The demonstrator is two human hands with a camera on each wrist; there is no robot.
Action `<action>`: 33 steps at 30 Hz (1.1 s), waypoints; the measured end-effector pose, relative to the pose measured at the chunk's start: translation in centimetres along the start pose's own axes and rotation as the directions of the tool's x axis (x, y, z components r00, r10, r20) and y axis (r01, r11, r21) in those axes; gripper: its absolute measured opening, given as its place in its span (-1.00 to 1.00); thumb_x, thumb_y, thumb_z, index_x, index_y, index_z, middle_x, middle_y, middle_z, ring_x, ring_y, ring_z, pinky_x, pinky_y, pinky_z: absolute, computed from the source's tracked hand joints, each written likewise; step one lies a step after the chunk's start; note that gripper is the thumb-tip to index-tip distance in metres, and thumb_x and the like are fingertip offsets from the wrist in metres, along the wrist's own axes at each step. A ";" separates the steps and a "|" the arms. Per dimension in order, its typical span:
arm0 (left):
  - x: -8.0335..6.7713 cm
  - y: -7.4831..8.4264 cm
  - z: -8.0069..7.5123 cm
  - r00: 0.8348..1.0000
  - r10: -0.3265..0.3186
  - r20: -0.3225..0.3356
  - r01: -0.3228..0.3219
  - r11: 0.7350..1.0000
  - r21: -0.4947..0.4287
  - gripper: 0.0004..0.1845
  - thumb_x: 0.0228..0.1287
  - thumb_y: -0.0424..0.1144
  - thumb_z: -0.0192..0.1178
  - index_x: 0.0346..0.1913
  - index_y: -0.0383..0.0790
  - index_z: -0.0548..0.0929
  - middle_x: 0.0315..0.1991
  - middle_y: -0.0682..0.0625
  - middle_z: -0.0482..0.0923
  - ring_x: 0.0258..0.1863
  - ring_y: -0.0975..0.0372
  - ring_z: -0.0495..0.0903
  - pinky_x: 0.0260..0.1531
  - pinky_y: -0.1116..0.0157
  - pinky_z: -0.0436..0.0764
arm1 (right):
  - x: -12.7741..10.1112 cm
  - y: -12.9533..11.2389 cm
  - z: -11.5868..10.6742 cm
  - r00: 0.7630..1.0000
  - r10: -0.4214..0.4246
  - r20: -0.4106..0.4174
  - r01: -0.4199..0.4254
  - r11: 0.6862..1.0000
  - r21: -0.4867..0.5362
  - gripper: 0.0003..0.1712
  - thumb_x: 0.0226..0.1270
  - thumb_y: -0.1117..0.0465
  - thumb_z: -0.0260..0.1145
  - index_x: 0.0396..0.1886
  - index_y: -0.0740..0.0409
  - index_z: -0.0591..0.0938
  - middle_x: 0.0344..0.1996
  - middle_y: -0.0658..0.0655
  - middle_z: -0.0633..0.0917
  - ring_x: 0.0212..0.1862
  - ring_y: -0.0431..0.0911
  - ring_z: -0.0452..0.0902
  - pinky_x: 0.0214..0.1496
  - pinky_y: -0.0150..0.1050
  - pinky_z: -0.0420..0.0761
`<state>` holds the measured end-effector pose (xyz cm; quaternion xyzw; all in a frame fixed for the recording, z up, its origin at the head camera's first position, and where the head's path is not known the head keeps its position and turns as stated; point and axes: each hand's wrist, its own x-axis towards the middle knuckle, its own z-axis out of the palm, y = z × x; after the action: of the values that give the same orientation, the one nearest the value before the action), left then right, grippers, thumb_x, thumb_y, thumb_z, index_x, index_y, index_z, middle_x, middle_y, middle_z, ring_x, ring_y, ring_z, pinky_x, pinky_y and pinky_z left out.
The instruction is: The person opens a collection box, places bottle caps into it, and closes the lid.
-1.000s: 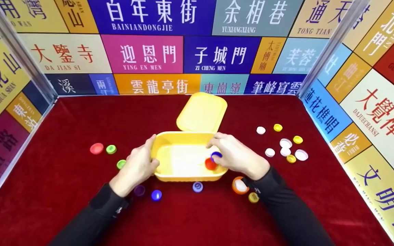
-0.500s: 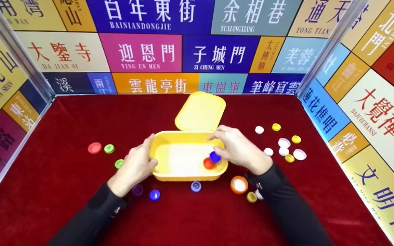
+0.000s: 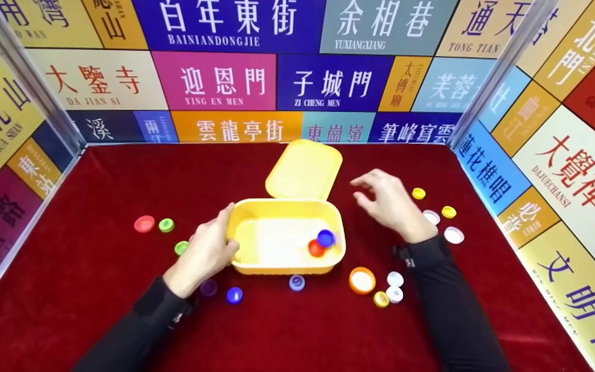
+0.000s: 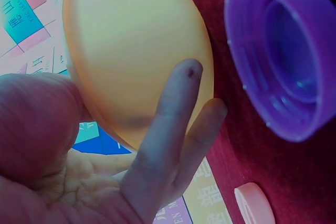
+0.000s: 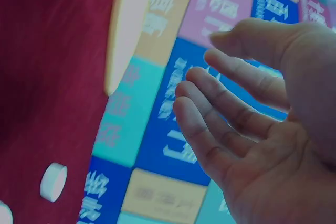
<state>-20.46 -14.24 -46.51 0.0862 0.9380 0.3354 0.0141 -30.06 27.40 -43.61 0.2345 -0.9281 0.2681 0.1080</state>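
My left hand (image 3: 205, 251) grips the left end of a yellow plastic container (image 3: 287, 269); in the left wrist view, its fingers (image 4: 173, 98) lie along the outside wall with the thumb at the rim. Inside, near the right end, a blue bottle cap (image 3: 326, 237) overlaps a red bottle cap (image 3: 316, 248). My right hand (image 3: 388, 202) hovers in the air right of the container, holding nothing. The right wrist view shows its fingers (image 5: 215, 108) loosely extended and the palm bare. Below the left wrist lies a purple cap (image 4: 317, 35).
A yellow lid (image 3: 305, 170) lies behind the container. White and yellow caps (image 3: 454, 235) are scattered at the right. An orange cap (image 3: 362, 280), a blue cap (image 3: 234, 295) and others sit in front; a red cap (image 3: 144, 223) and green caps (image 3: 166, 225) lie left.
My right hand has let go of the blue cap inside the container and moved out to the right. The left hand has kept its grip on the container.
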 end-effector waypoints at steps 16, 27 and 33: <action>0.1 -0.2 0.2 1.000 0.004 -0.022 -0.003 1.000 0.013 -0.08 0.48 -0.46 0.26 0.87 -0.36 0.23 0.54 -0.43 0.65 -0.33 0.05 0.59 -0.31 0.22 0.61 | -0.8 6.4 -0.2 0.966 0.224 0.130 -0.211 0.972 -0.104 -0.34 0.56 0.33 0.50 0.58 0.42 0.64 0.56 0.60 0.56 0.60 0.50 0.49 0.75 0.40 0.41; 0.1 0.0 0.1 1.000 -0.001 -0.005 0.001 1.000 0.011 -0.07 0.50 -0.45 0.26 0.88 -0.34 0.21 0.61 -0.43 0.59 -0.27 0.01 0.65 -0.30 0.22 0.63 | -1.6 7.5 -0.4 0.918 0.322 0.233 -0.295 0.945 -0.142 -0.36 0.63 0.36 0.40 0.62 0.46 0.59 0.56 0.63 0.56 0.60 0.47 0.49 0.77 0.37 0.41; 0.0 0.0 0.0 1.000 -0.009 -0.002 0.009 1.000 -0.002 -0.07 0.51 -0.46 0.25 0.88 -0.34 0.20 0.60 -0.44 0.59 -0.38 0.08 0.58 -0.32 0.24 0.61 | -1.6 7.3 -0.6 0.929 0.309 0.202 -0.291 0.950 -0.113 -0.56 0.55 0.41 0.43 0.36 0.40 0.80 0.29 0.52 0.78 0.26 0.36 0.64 0.40 0.25 0.64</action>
<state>-20.46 -14.26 -46.55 0.0815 0.9381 0.3363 0.0149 -32.27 33.78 -46.91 0.1131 -0.9693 0.2165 -0.0271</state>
